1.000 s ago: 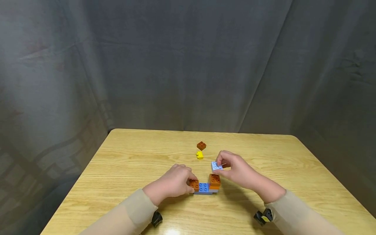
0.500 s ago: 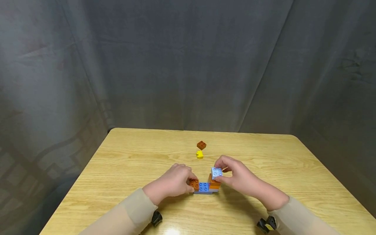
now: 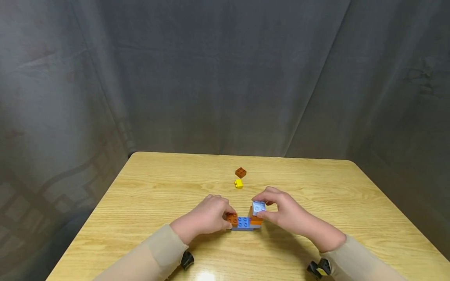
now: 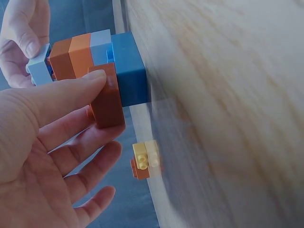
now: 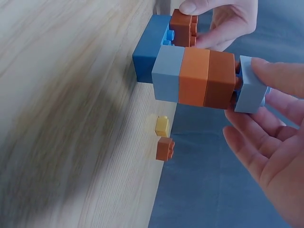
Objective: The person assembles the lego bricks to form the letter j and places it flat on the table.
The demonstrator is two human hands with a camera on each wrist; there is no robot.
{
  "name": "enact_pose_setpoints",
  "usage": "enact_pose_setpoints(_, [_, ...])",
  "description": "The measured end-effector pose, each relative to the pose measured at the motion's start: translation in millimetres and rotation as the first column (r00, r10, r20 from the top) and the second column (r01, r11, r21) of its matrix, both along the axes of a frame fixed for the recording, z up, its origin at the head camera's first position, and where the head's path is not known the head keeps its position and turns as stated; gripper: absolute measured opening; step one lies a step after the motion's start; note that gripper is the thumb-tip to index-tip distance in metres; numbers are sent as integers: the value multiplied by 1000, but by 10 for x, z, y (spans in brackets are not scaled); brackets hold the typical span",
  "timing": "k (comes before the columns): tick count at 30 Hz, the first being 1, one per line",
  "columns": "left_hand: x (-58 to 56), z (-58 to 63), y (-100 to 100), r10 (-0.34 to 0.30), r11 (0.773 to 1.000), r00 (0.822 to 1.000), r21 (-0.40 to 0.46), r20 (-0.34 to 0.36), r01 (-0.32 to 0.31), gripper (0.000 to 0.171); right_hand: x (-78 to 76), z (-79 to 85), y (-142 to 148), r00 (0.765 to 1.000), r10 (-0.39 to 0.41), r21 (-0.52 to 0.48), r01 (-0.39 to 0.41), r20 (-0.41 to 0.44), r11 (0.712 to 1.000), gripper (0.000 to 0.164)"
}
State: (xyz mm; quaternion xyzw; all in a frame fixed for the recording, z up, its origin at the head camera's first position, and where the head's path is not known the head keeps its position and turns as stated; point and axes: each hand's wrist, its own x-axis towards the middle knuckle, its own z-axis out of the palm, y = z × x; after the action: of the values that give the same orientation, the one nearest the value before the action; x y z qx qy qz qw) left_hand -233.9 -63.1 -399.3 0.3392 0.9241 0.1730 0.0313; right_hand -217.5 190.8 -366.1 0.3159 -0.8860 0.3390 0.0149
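Note:
My left hand (image 3: 210, 215) pinches a brown brick (image 4: 108, 102) between thumb and fingers; that brick sits on the left end of a blue brick (image 3: 243, 222). On the blue brick's right end rises a stack: a grey-blue brick (image 5: 167, 73), an orange brick (image 5: 194, 76) and a brown brick (image 5: 220, 78). Thumb and fingers of my right hand (image 3: 289, 214) pinch a light blue brick (image 5: 251, 85) at the top of this stack. In the right wrist view it tilts slightly, with the brown brick's studs still showing in a narrow gap beneath it.
Beyond the build, a yellow brick (image 3: 238, 184) lies on the wooden table (image 3: 158, 187). A loose brown brick (image 3: 240, 172) lies just behind it. Grey curtain (image 3: 218, 78) hangs behind the table and along its sides.
My right hand has moved the light blue brick down and toward me, from behind the stack onto its top. My left hand has kept its grip on the brown brick.

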Motion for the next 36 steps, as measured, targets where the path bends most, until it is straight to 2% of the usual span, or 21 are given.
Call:
enact_pose_setpoints(12, [-18,-18,0,0,1000,1000,13,5,0,34,6,4,-3,1000,10,28,-10,-27,1000,31])
enact_pose_setpoints(36, [-12,-14,-2,8,1000,1000,14,22,-8,35,-22,-54,6,999,9,7,-9,44,1000,29])
